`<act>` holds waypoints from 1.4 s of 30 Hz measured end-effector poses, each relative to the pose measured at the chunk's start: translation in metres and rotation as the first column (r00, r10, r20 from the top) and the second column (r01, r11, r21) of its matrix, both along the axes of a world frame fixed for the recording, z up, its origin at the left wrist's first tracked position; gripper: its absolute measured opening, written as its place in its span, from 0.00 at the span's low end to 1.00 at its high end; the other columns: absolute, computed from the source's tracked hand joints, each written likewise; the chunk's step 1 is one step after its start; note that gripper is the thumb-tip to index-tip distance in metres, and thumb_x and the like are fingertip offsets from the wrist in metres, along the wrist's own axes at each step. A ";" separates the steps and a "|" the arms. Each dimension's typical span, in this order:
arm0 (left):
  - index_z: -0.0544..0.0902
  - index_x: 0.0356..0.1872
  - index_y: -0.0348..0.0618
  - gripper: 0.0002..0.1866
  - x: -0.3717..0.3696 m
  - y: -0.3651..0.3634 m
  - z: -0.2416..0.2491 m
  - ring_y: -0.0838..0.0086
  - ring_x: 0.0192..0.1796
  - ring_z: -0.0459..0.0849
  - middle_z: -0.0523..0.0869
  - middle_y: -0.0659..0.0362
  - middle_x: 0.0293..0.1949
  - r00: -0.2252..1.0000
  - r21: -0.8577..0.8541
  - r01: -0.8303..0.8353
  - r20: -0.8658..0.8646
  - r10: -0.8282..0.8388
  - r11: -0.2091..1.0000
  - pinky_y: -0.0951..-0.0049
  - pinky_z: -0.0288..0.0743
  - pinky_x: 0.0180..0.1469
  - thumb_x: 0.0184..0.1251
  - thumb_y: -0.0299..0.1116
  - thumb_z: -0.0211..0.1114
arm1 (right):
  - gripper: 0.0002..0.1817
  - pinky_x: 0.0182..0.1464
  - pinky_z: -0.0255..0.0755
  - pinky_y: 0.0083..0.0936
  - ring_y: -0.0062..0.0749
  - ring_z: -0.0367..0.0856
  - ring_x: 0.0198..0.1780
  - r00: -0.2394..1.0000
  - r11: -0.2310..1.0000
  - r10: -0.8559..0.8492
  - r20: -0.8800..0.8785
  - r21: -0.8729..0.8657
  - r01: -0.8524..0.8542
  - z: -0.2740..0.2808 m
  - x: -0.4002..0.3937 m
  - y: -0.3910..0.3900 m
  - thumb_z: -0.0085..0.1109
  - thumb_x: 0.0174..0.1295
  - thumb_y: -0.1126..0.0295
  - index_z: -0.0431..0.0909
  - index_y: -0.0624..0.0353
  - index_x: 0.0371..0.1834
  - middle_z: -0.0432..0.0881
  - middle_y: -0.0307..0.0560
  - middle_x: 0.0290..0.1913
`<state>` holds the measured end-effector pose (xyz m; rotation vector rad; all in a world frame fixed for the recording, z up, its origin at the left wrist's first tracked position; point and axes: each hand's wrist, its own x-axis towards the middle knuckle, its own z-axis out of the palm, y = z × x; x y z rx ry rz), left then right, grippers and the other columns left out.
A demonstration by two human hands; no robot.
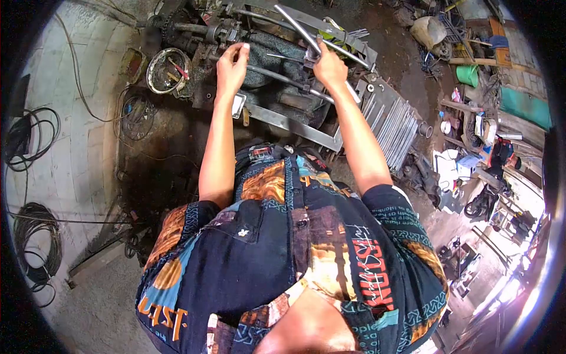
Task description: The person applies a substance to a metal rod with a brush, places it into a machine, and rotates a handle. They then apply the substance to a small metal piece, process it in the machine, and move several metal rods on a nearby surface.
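My left hand (231, 69) is at the left part of a dark, greasy lathe-like machine (274, 50), beside its round clamping parts (221, 34). Its thumb and fingers are curled together; whatever they hold, if anything, is too small to make out. My right hand (330, 68) is closed around the lower end of a slanting metal bar (295, 26), at a dark block on the machine. A thin rod (283, 57) points from that block towards my left hand. Below it, a round shaft (271, 73) runs across the machine.
A white-rimmed bucket (167, 71) with tools in it stands left of the machine. Several metal rods (395, 133) lie side by side at the right. Coiled cables (36, 242) hang on the left wall. A green bucket (467, 75) and clutter fill the far right.
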<state>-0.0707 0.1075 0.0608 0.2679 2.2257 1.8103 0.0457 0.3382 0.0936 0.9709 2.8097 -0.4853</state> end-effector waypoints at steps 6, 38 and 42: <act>0.85 0.48 0.38 0.17 0.015 0.015 0.004 0.71 0.37 0.86 0.89 0.52 0.34 0.996 -0.157 0.070 -0.039 -0.077 0.985 0.70 0.78 0.43 0.67 0.41 0.67 | 0.31 0.54 0.75 0.51 0.59 0.82 0.50 0.968 0.981 0.187 -0.170 0.082 -0.176 -0.018 0.028 0.049 0.53 0.57 0.68 0.70 0.38 0.68 0.82 0.61 0.49; 0.82 0.52 0.35 0.16 0.052 -0.082 0.019 0.73 0.34 0.85 0.88 0.53 0.33 0.998 -0.345 -0.049 0.012 0.057 0.937 0.70 0.78 0.40 0.67 0.33 0.67 | 0.12 0.59 0.73 0.45 0.47 0.81 0.56 0.820 0.834 0.520 0.239 0.064 -0.547 -0.135 -0.064 -0.029 0.50 0.66 0.69 0.85 0.56 0.42 0.82 0.50 0.55; 0.82 0.52 0.36 0.16 0.043 -0.091 0.008 0.75 0.35 0.84 0.88 0.54 0.33 0.995 -0.326 -0.091 0.001 0.096 0.941 0.71 0.78 0.40 0.67 0.33 0.67 | 0.12 0.58 0.74 0.46 0.49 0.82 0.54 0.787 0.776 0.617 0.002 0.165 -0.609 -0.146 -0.049 -0.025 0.50 0.63 0.70 0.81 0.59 0.45 0.79 0.55 0.57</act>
